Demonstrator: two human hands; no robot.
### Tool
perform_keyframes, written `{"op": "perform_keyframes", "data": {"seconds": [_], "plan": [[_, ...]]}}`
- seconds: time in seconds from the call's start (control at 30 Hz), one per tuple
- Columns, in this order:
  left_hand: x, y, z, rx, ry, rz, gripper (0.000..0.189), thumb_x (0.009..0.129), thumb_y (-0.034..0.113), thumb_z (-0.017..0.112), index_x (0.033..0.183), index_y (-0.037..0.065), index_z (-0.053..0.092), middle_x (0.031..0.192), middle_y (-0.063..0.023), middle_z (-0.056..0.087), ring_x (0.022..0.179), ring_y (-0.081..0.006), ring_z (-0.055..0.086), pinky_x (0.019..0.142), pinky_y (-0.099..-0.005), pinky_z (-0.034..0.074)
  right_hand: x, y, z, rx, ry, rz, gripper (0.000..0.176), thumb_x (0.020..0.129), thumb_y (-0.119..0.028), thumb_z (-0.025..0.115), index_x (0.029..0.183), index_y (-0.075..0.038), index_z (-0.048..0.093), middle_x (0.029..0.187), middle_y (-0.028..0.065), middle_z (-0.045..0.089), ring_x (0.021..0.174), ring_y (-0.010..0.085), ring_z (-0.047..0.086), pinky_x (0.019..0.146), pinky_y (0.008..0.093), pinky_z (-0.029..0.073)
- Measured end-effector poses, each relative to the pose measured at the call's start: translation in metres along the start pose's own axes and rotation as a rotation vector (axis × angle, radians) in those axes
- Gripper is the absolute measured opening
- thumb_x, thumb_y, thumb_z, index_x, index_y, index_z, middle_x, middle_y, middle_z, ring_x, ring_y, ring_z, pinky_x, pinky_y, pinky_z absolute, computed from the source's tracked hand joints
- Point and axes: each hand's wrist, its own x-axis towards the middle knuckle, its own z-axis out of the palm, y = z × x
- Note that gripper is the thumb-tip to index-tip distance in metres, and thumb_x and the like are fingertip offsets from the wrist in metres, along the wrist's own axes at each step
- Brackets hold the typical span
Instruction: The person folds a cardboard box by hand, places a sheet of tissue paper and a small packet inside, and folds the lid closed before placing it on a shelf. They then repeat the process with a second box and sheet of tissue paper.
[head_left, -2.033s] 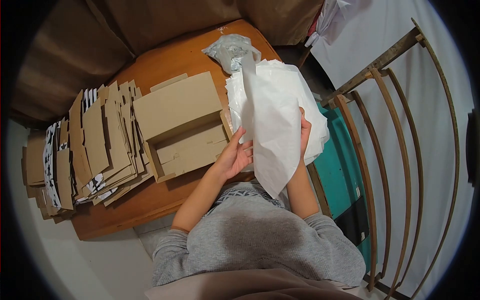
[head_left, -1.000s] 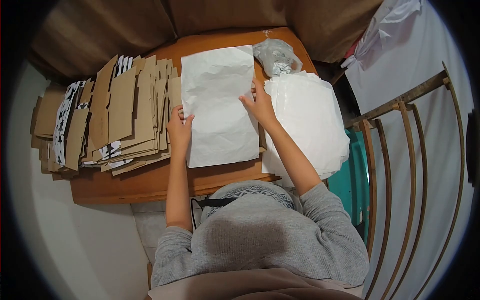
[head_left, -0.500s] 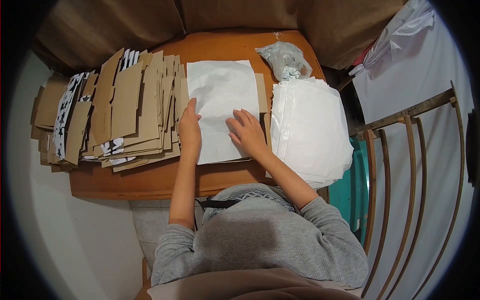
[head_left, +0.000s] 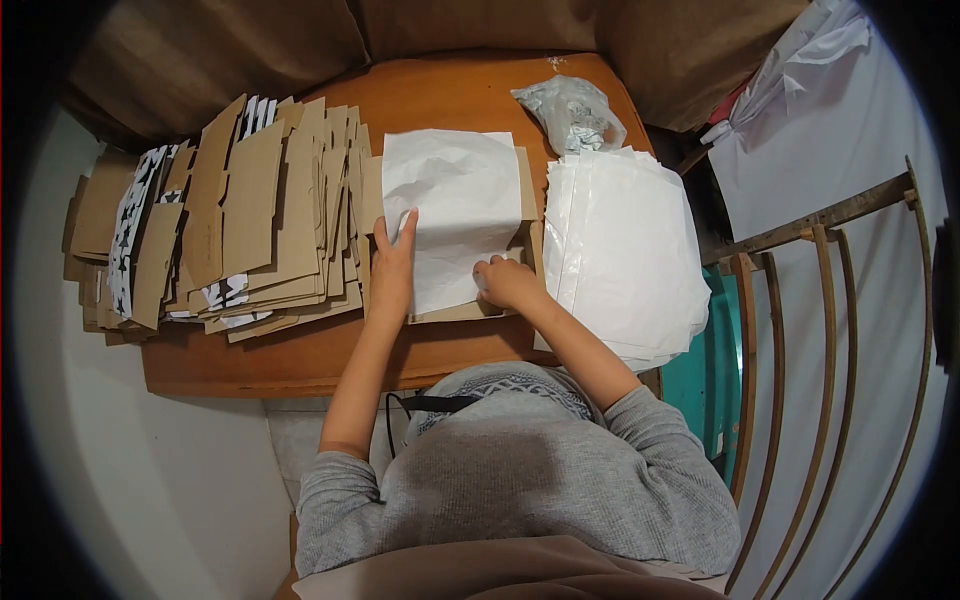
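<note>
A sheet of white paper lies over an open cardboard box and sags into it in the lower half. My left hand rests along the sheet's left edge, fingers stretched out and apart. On the lower right part of the sheet is my right hand, its fingers curled and pressed against the paper inside the box. Whether those fingers pinch the paper or only push on it is hard to see. The box's side flaps and front edge show around the sheet.
Stacks of flattened cardboard boxes fill the left of the orange table. To the right lies a pile of white paper sheets, with a clear plastic bag behind it. A wooden rack stands beyond the table's right side.
The paper has dipped into the box and shifted slightly right, uncovering more of the box. My right hand has curled its fingers and moved down; my left has slid slightly right and spread its fingers.
</note>
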Motion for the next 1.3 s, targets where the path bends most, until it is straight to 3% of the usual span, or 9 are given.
{"op": "perform_keyframes", "data": {"seconds": [0.13,0.2,0.4,0.63,0.7,0.9,1.0,1.23,1.3], "plan": [[-0.004,-0.005,0.004,-0.13,-0.045,-0.019,0.073,0.079,-0.014,0.042,0.142,0.022,0.034,0.139,-0.0279,0.027,0.113,-0.0434,0.049,0.089,-0.0418,0.047,0.002,0.004,-0.004,0.151,0.097,0.021,0.041,0.078,-0.019,0.069,0.112,-0.006,0.051,0.112,0.0206,0.052,0.096,0.0388,0.058,0.082,0.0468,0.048],[-0.006,-0.008,0.004,-0.178,0.148,0.087,0.073,0.077,-0.018,0.042,0.138,0.021,0.041,0.137,-0.0265,0.031,0.116,-0.0407,0.048,0.088,-0.0386,0.048,-0.003,0.001,-0.013,0.328,0.462,-0.005,0.038,0.078,-0.009,0.065,0.109,0.002,0.046,0.108,0.0256,0.049,0.094,0.0412,0.057,0.081,0.0452,0.049],[-0.001,-0.002,-0.031,-0.379,0.115,-0.022,0.066,0.077,-0.02,0.045,0.132,0.016,0.049,0.129,-0.0221,0.042,0.111,-0.0354,0.051,0.09,-0.034,0.046,-0.003,0.005,-0.032,0.449,0.978,-0.107,0.059,0.079,-0.009,0.068,0.127,-0.003,0.035,0.112,0.0261,0.046,0.084,0.0381,0.056,0.076,0.0408,0.049],[0.01,-0.021,-0.033,-0.475,0.042,0.121,0.059,0.079,-0.018,0.047,0.126,0.016,0.054,0.113,-0.0205,0.054,0.105,-0.0317,0.054,0.086,-0.0336,0.045,-0.01,0.013,-0.041,0.847,0.689,0.048,0.067,0.08,-0.01,0.069,0.134,-0.01,0.029,0.105,0.0255,0.05,0.079,0.0313,0.057,0.074,0.0346,0.048],[0.01,-0.023,-0.035,-0.465,-0.191,0.062,0.052,0.079,-0.016,0.049,0.121,0.015,0.056,0.112,-0.0167,0.058,0.103,-0.03,0.055,0.087,-0.0334,0.044,-0.009,0.016,-0.035,0.562,0.75,-0.074,0.065,0.081,-0.009,0.066,0.134,-0.011,0.029,0.103,0.0262,0.052,0.074,0.0348,0.058,0.074,0.0377,0.048],[0.013,-0.02,-0.028,-0.301,-0.295,-0.001,0.049,0.076,-0.017,0.049,0.114,0.012,0.058,0.104,-0.0172,0.059,0.091,-0.0273,0.056,0.08,-0.0298,0.045,-0.011,0.009,-0.037,0.538,0.424,0.026,0.055,0.083,-0.003,0.058,0.13,-0.015,0.033,0.091,0.0234,0.058,0.081,0.041,0.058,0.072,0.0457,0.045],[0.009,-0.022,-0.014,-0.314,-0.197,0.052,0.046,0.079,-0.013,0.039,0.113,0.01,0.058,0.099,-0.02,0.057,0.085,-0.0308,0.055,0.076,-0.0337,0.045,-0.009,0.007,-0.032,0.357,0.497,0.045,0.053,0.083,-0.001,0.055,0.129,-0.018,0.036,0.081,0.0213,0.058,0.078,0.0394,0.059,0.072,0.0466,0.045],[0.009,-0.025,0.018,-0.35,-0.125,-0.015,0.035,0.087,0.006,0.041,0.119,0.014,0.054,0.111,-0.0265,0.056,0.105,-0.0361,0.056,0.088,-0.0388,0.045,-0.009,-0.002,-0.037,0.186,0.47,0.13,0.049,0.086,-0.001,0.045,0.132,-0.019,0.039,0.078,0.0221,0.057,0.07,0.0379,0.061,0.062,0.0471,0.048],[0.014,-0.033,0.025,-0.063,-0.355,-0.002,0.037,0.088,0.011,0.043,0.124,0.016,0.052,0.112,-0.0266,0.057,0.108,-0.0377,0.054,0.093,-0.0413,0.044,-0.005,-0.001,-0.032,0.198,0.448,0.144,0.056,0.085,0.001,0.044,0.136,-0.02,0.036,0.076,0.022,0.057,0.069,0.0379,0.061,0.063,0.0471,0.048]]}}
